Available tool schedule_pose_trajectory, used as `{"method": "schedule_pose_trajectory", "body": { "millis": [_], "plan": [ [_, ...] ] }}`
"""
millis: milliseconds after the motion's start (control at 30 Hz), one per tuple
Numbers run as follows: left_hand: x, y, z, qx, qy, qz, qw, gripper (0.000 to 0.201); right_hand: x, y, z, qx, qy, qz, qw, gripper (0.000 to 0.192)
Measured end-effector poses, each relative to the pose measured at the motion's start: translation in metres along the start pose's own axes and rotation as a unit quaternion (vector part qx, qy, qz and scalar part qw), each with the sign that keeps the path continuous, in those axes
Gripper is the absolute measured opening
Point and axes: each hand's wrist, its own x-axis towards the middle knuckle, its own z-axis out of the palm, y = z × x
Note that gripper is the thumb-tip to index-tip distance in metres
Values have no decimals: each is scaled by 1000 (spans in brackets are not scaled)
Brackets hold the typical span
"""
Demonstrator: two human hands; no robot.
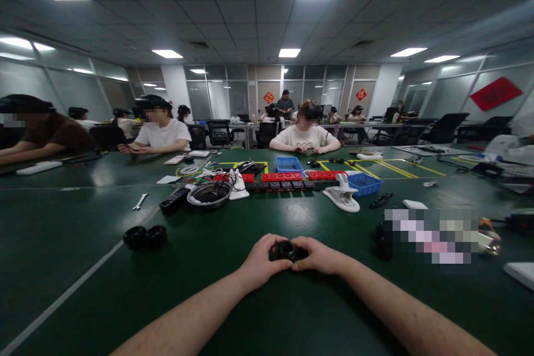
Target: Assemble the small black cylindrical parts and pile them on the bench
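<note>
Beyond held black part [287, 254], 福 sign [361, 94]

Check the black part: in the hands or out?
In: left hand and right hand clasp the black part from opposite sides. Table contact: cannot tell.

I see a green table [196, 300], a black part [287, 256] at lower centre, red strips [281, 177] and blue bins [288, 164] mid-frame, a dark, white-striped shirt [285, 104] at upper centre.
</note>
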Motion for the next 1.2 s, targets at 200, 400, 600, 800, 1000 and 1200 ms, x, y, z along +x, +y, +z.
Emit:
{"method": "schedule_pose_trajectory", "body": {
  "millis": [200, 400, 600, 800, 1000, 1200],
  "plan": [
    [-1, 2, 3, 9, 3, -13, 1000, 36, 2, 6, 5, -54, 52, 19, 997, 31],
    [-5, 10, 9, 32, 49, -71, 996, 32, 5, 4, 24, -217, 165, 73, 960, 38],
    [-3, 10, 7, 38, 50, -64, 996, 32, 3, -4, 32, -325, 193, 69, 923, 43],
    [0, 0, 4, 10, 13, -24, 1000, 35, -1, -7, 7, -173, 51, -17, 984, 47],
    [0, -1, 2, 9, -3, -12, 1000, 39, -2, -5, -7, -75, -26, -22, 997, 31],
    [-1, 3, 1, 13, -5, -11, 1000, 39, -1, -2, -3, -48, -11, -5, 999, 27]
  ]
}}
